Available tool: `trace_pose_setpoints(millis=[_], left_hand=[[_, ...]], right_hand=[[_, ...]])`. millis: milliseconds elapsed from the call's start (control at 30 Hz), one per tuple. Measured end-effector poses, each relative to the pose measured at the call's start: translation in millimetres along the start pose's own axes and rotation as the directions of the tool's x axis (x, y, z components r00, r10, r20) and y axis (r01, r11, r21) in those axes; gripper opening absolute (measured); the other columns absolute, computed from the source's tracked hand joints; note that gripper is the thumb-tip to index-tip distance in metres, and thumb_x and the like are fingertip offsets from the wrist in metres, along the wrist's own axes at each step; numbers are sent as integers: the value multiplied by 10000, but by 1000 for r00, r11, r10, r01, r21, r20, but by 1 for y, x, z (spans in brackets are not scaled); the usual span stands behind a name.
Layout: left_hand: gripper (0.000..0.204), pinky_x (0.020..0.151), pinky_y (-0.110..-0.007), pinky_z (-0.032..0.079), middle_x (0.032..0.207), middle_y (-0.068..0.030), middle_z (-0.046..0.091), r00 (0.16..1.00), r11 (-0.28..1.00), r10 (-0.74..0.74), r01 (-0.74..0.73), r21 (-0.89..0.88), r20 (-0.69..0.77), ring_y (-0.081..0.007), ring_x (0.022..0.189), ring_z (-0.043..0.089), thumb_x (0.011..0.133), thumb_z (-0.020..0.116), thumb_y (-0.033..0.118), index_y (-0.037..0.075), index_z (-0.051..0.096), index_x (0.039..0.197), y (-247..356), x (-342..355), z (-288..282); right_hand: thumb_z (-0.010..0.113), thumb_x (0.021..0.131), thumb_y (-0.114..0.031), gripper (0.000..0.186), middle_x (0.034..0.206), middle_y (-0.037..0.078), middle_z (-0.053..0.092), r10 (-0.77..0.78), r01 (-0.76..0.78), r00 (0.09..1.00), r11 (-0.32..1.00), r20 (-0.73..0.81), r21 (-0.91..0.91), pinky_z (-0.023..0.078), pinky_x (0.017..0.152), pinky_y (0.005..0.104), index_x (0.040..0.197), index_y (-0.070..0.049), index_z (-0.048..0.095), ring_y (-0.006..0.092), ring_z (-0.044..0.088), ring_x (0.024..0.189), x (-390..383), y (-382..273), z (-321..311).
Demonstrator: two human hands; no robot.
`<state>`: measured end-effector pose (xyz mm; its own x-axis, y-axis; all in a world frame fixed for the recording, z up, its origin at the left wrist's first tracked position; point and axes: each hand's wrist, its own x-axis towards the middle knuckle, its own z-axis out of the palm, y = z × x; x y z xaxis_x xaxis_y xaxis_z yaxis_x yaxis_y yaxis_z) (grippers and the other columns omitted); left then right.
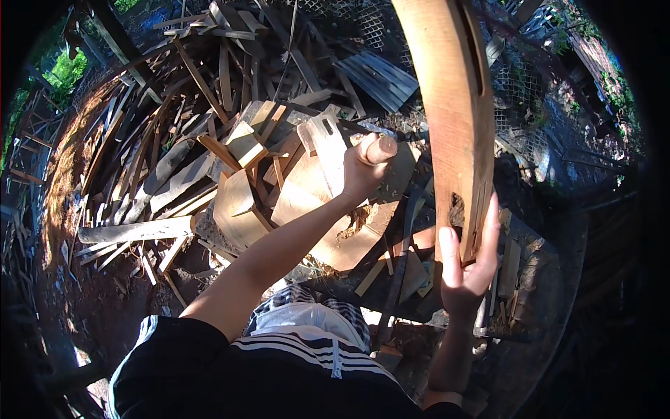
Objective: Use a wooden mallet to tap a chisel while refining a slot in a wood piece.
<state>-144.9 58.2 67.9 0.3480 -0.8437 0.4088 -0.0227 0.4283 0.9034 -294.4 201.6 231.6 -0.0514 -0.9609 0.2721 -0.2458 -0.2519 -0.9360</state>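
right hand (466,269) fingers clamp the curved board (453,119) edge; left hand (364,167) fingers clamp a wooden handle (381,148).

I see long curved wooden board (453,105), reddish-brown, slot cut near upper end, standing near upright, lower end gripped in right hand (466,269). I see round wooden handle (380,149), pale end showing, enclosed in left hand (363,167), left of board.

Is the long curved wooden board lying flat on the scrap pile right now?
No, the right hand holds the curved wooden board up on end by its lower edge, clear of the scrap pile.
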Motion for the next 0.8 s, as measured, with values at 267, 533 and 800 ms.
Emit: trace_pose_setpoints(millis=[267,533,800], left_hand=[[157,675,-262,475,810,-34,645,998,998,8,-4,-59,60,-63,753,555,773,714,3,5,616,895,10,3,-6],[153,683,-244,474,826,-42,660,992,993,-6,21,-117,125,-58,764,565,765,727,-19,-4,607,859,1,-5,-6],[180,723,-223,480,896,3,663,982,978,-76,107,-181,171,-40,824,572,770,701,-52,-3,610,918,-4,-4,-10]], right_hand=[[584,886,-39,626,1278,160,583,3,24,992,976,126,-214,499,904,340,1461,-43,338,236,631,1056,-1,5,0],[693,807,-77,697,1010,161,693,-101,200,974,797,200,-571,557,679,327,1441,-126,409,225,707,805,-6,23,-7],[711,799,-131,708,777,120,697,-131,217,973,801,190,-559,493,502,321,1441,-188,419,217,632,519,-4,62,-3]])
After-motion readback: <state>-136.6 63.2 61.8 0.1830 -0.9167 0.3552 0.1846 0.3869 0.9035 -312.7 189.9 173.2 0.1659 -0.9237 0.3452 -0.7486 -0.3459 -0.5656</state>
